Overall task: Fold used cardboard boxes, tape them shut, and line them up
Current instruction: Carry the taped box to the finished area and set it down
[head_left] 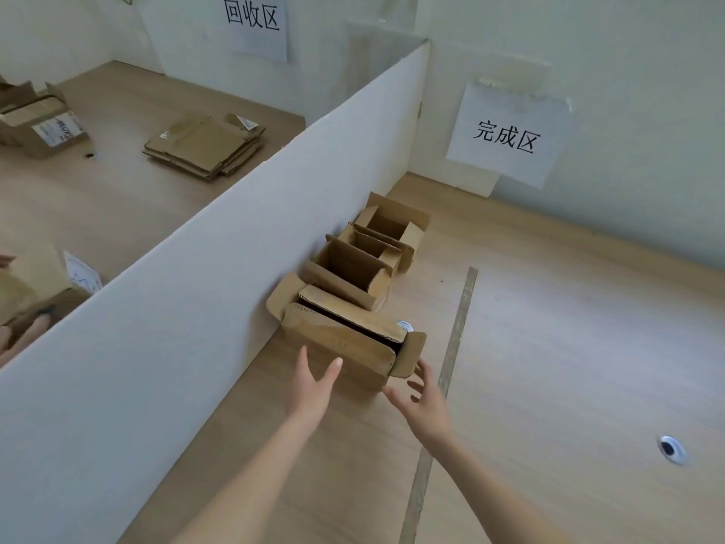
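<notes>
The nearest cardboard box [345, 345] is found last in a row along the white divider [219, 245] on the wood-grain surface [569, 347], just ahead of both hands, long axis crosswise. Left hand [314, 386] and right hand [425, 398] are spread, empty (left seemingly nearer); corrugated flaps are left raised.

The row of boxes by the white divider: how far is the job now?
Done: three boxes stand in line along the white divider, flaps up. In hand: the nearest box ends the row; left hand and right hand are open beside it. Left: a flat cardboard stack beyond the divider. Tape on the bottoms cannot be seen.
</notes>
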Action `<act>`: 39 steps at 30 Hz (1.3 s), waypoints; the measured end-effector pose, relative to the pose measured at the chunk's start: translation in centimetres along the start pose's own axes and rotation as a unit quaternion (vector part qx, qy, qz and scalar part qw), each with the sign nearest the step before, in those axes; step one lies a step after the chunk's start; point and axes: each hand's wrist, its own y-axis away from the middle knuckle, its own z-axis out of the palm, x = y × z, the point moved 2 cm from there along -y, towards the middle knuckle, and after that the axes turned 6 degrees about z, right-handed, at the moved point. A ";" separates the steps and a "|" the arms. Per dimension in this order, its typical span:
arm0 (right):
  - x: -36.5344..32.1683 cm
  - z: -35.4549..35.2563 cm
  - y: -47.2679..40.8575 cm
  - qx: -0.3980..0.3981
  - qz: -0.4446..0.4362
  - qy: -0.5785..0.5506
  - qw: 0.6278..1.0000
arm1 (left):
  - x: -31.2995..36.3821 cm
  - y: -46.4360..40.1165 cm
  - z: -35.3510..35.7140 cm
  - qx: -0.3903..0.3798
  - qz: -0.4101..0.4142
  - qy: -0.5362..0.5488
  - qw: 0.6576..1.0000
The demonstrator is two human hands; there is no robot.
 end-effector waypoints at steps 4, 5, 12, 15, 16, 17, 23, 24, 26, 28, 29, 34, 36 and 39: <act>-0.4 -2.0 0.4 0.017 -0.026 0.055 0.998 | 1.3 1.6 0.0 0.054 0.090 -0.081 0.991; -0.8 -2.4 0.4 0.025 -0.037 0.068 0.997 | 1.6 1.8 -0.1 0.059 0.117 -0.112 0.985; -4.6 -2.5 -0.7 0.040 -0.125 0.201 0.971 | 2.0 0.2 0.5 0.018 0.232 -0.314 0.920; -5.0 -2.4 -1.3 0.036 -0.135 0.232 0.963 | 1.6 -0.4 0.6 -0.001 0.224 -0.357 0.907; -5.1 -2.3 -1.4 0.034 -0.133 0.230 0.963 | 1.5 -0.6 0.7 -0.001 0.224 -0.369 0.902; -5.2 -2.2 -1.5 0.032 -0.132 0.228 0.964 | 1.6 -0.6 0.7 -0.002 0.225 -0.379 0.898; -6.5 -1.0 -1.7 0.015 -0.141 0.236 0.961 | 1.9 -0.5 0.5 -0.009 0.217 -0.414 0.884; -6.7 -1.0 -1.7 0.015 -0.140 0.235 0.962 | 2.1 -0.4 0.4 -0.012 0.216 -0.416 0.883; -6.7 -1.1 -1.7 0.015 -0.138 0.234 0.962 | 2.5 -0.4 0.2 -0.019 0.212 -0.420 0.882; -6.7 -1.4 -1.5 0.014 -0.137 0.236 0.962 | 3.3 -0.2 0.0 -0.024 0.207 -0.421 0.883; -6.7 -1.7 -1.4 0.016 -0.137 0.239 0.961 | 3.8 0.0 -0.2 -0.024 0.206 -0.420 0.883; -8.1 -4.3 0.2 0.023 -0.138 0.255 0.957 | 7.7 2.0 -0.8 -0.028 0.224 -0.414 0.882; -8.9 -6.3 1.3 0.022 -0.141 0.262 0.954 | 10.0 3.4 -0.5 -0.032 0.235 -0.414 0.879; -10.0 -10.8 3.9 0.037 -0.154 0.275 0.948 | 14.5 6.4 1.0 -0.033 0.271 -0.408 0.871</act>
